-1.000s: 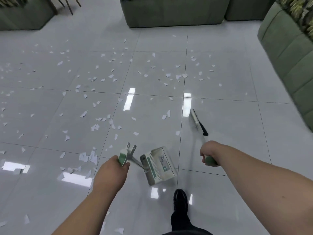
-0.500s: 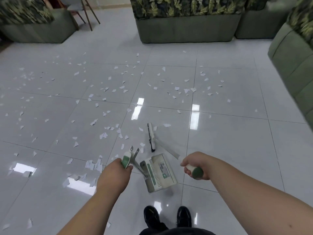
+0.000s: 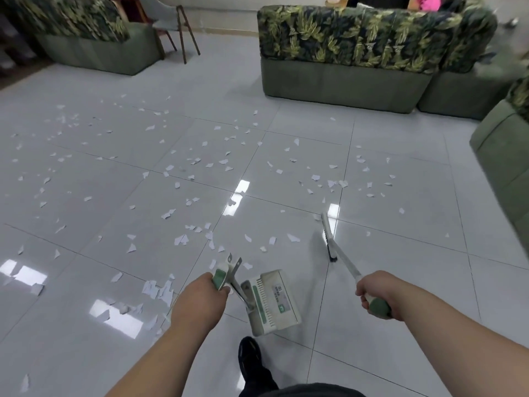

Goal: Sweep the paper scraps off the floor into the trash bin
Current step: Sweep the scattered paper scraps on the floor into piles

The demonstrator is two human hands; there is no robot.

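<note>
Update: broom has swung back out right since half a second ago, its head now low at the floor, ahead-right of the dustpan and looks set for another pull. Right grip curled round the broom handle, left grip curled round the dustpan handle. Paper scraps litter the floor's middle and left; few collected, I'd say. No trash bin in view.

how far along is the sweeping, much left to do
Early. Done: little shows; a loose cluster of scraps lies beside the left hand. In hand: the left hand grips the dustpan, the right hand grips the broom, its head down near the floor. Left: paper scraps litter most tiles ahead, and no trash bin is in view.
</note>
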